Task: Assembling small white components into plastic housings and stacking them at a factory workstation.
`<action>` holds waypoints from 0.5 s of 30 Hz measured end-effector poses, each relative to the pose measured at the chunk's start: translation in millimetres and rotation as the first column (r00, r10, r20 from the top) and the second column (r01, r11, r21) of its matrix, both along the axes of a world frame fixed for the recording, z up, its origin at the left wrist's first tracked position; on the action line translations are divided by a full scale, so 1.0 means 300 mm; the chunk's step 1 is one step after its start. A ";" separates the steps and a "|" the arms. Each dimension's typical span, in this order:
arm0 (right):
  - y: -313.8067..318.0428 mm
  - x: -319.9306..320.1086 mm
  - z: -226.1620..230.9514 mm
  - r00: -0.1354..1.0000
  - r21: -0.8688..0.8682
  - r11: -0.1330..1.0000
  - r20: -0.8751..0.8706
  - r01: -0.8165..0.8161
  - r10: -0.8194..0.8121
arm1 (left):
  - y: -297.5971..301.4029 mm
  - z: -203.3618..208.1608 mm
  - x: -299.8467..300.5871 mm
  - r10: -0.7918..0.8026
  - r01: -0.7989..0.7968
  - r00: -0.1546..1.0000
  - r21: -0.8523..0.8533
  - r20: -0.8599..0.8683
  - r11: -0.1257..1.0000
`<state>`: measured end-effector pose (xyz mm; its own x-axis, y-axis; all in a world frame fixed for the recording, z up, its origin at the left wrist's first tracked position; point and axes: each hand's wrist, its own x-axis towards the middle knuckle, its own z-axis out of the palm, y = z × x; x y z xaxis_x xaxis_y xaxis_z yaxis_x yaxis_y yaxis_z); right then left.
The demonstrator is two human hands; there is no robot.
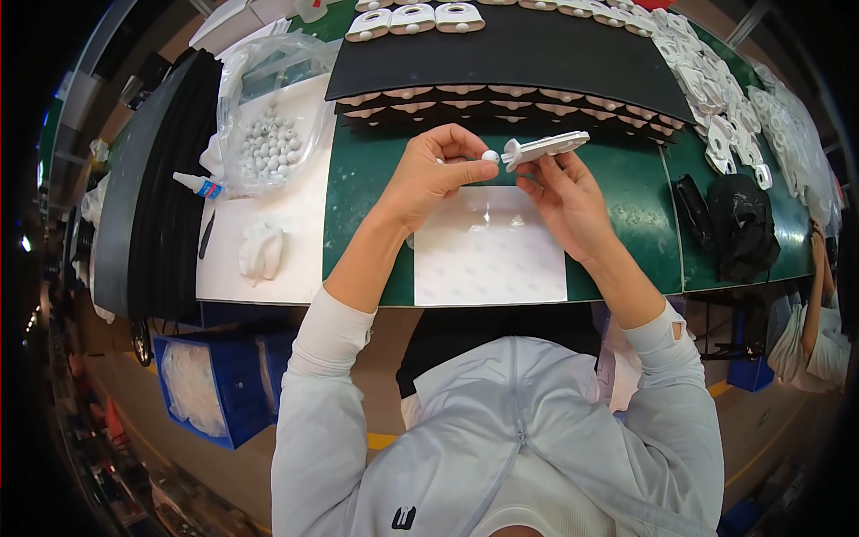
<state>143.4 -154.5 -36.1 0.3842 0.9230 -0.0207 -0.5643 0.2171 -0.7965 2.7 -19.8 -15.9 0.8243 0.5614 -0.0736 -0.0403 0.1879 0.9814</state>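
The left hand (428, 179) pinches a ball (489, 156), likely slippery; the right hand (574, 204) pinches a part (548, 145), best held by its sides.

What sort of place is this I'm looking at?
Probably an assembly workshop: dozens of white balls, black boards stacked with rows of matching white parts between them, and another person's arm at the far right.

White ball (489, 156), white flat part (553, 145), green tabletop (637, 192), black sheet (510, 67)
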 end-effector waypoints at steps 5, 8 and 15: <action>0.004 0.002 -0.004 0.998 0.023 1.000 0.067 -0.020 0.019 | 0.001 0.000 -0.001 -0.012 0.012 1.000 0.035 -0.003 0.999; 0.006 0.000 0.001 0.996 0.033 0.999 0.091 -0.027 0.024 | 0.000 -0.002 0.006 0.009 -0.010 1.000 0.128 0.014 0.992; 0.000 0.001 0.034 0.977 -0.010 0.988 0.151 -0.151 0.151 | -0.017 0.003 -0.008 0.110 -0.177 0.983 0.625 0.145 0.760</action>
